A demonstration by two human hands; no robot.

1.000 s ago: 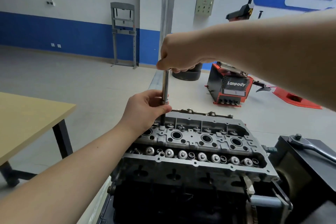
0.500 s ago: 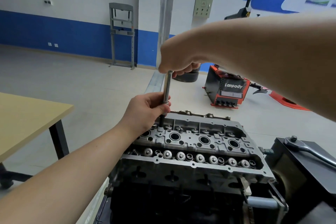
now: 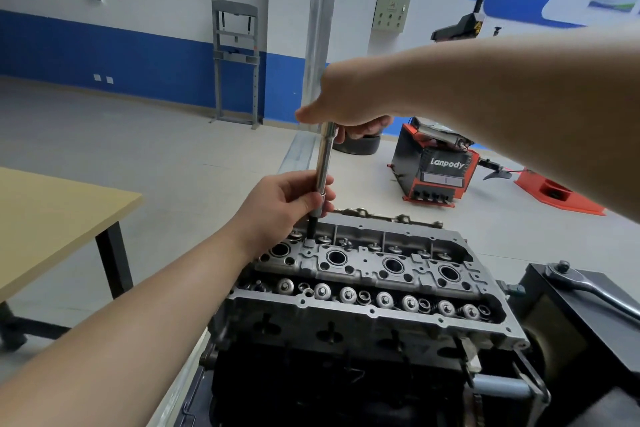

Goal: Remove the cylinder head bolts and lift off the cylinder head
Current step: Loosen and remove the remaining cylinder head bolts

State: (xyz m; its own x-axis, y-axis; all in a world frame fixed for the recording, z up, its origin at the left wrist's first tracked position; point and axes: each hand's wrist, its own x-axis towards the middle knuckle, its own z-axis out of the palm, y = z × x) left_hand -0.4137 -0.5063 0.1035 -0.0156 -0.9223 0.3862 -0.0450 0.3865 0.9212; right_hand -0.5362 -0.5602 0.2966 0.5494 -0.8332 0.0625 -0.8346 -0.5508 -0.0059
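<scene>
Cylinder head: your cylinder head (image 3: 363,274) sits at 6 o'clock from the picture's middle, on top of the dark engine block (image 3: 311,374). It is a long grey cast-metal slab, rough and matt, with a raised rim dotted with small holes.
Top face: four round dark wells run down the middle in a row. Along the near edge lies a row of shiny round valve caps and coiled springs.
Tool: a straight polished steel bar (image 3: 323,163) stands nearly upright over the far left end of the head. Its dark lower tip (image 3: 310,230) rests in a recess there; whether it sits on a bolt cannot be told.
Left hand: your left hand (image 3: 284,208) has its fingers and thumb curled round the bar's lower part, just above the head.
Right hand: your right hand (image 3: 346,104) grips the bar's top end from above, at 12 o'clock from the left hand.
Ratchet: a steel ratchet handle (image 3: 588,288) lies on a black box (image 3: 595,333) at 3 o'clock from the head.
Desk: a pale wood-topped desk (image 3: 52,218) with black legs stands at 9 o'clock, apart from the engine.
Floor: a red and black machine (image 3: 436,170) marked "Lanpody" stands on the pale floor at 1 o'clock.
</scene>
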